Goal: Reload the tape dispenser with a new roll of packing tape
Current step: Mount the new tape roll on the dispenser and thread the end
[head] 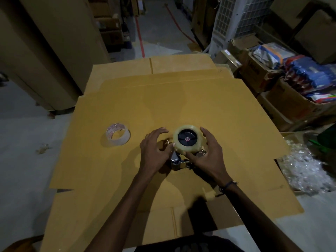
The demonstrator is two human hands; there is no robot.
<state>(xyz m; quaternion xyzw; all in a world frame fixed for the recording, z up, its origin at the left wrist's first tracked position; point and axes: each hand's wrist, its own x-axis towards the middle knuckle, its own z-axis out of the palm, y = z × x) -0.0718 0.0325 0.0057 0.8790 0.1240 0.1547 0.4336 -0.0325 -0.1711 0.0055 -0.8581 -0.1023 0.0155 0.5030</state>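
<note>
A nearly spent roll (118,136) lies on the cardboard (181,106), well left of both hands. The left hand (154,151) is spread open, fingers curled loosely beside the dispenser (179,161) without gripping it. The new roll (188,140) sits on the dispenser's black hub, flat face up. The right hand (207,155) cups that roll's right edge, thumb against its near rim. Crumpled plastic (305,170) lies far right.
</note>
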